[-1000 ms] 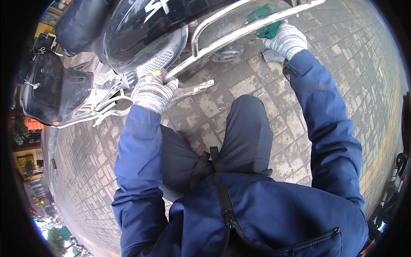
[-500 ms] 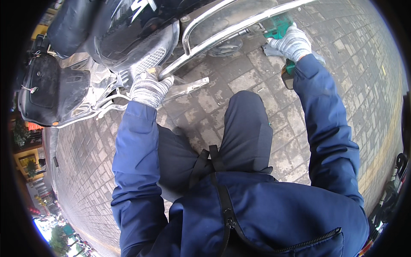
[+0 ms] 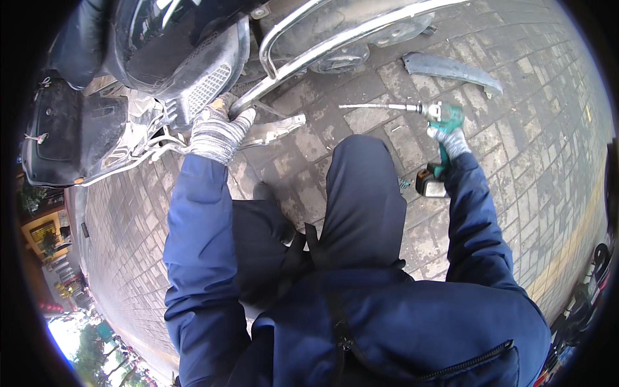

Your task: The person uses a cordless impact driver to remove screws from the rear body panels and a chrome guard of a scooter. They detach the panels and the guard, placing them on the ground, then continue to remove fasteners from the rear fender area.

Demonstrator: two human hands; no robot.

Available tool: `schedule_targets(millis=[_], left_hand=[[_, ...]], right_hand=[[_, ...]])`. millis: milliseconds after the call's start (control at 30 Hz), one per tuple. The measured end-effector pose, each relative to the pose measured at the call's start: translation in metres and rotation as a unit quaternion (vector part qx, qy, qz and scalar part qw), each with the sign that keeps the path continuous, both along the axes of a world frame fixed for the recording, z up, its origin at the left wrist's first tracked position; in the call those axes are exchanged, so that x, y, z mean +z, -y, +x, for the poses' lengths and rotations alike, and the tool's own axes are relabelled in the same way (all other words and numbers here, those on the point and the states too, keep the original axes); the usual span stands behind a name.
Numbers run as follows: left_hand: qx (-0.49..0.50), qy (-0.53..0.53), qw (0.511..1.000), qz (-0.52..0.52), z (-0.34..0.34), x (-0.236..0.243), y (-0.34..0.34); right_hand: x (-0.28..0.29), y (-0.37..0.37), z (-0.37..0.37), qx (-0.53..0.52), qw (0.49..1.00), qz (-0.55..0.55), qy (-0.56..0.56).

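My left hand [image 3: 219, 132], in a grey-and-white knit glove, grips the lower end of the chrome side rail [image 3: 309, 53] on a black scooter [image 3: 174, 45]. In my gloved right hand [image 3: 450, 140] is a green cordless drill [image 3: 451, 117], slightly blurred, with a long thin bit [image 3: 367, 106] pointing left over the pavement. Its battery hangs below my hand. A curved grey plastic piece [image 3: 451, 71] lies on the paving above the drill. A chrome stand-like bar [image 3: 284, 126] sticks out below the rail, beside my left hand.
The scooter's black rear box or panel [image 3: 58, 129] is at the left. My bent knee [image 3: 361, 193] rises between my arms from the brick paving [image 3: 529, 129]. Dark parked vehicles [image 3: 580, 303] line the right rim, and a storefront [image 3: 42, 232] shows at the far left.
My right hand has drawn the drill out from under the rail and down toward me, exposing its bit and the grey piece. The scooter and left hand appear slightly shifted leftward.
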State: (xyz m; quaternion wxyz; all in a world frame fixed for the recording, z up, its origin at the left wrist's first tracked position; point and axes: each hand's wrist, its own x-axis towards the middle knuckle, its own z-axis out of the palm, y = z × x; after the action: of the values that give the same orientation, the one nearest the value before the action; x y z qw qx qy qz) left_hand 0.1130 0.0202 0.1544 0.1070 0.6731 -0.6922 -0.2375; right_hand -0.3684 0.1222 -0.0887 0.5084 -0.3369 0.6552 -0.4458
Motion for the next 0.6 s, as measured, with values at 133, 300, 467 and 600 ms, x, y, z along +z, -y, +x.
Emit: schedule_targets(millis=[133, 300, 467, 600], left_hand=[[-0.027, -0.012, 0.999, -0.040, -0.001, 0.000, -0.004], [0.017, -0.192, 0.909, -0.371, -0.004, -0.012, -0.039], [-0.062, -0.248, 0.958, -0.131, -0.037, -0.045, -0.112], [0.283, -0.653, 0.670, 0.210, -0.051, -0.124, -0.052]], right_hand=[[-0.072, -0.065, 0.011, -0.087, 0.993, 0.079, 0.005], [-0.127, -0.132, 0.011, -0.141, 0.967, 0.197, -0.085], [-0.110, -0.139, 0.012, -0.023, 0.886, 0.367, -0.283], [-0.016, -0.036, 0.050, 0.088, 0.884, 0.248, -0.386]])
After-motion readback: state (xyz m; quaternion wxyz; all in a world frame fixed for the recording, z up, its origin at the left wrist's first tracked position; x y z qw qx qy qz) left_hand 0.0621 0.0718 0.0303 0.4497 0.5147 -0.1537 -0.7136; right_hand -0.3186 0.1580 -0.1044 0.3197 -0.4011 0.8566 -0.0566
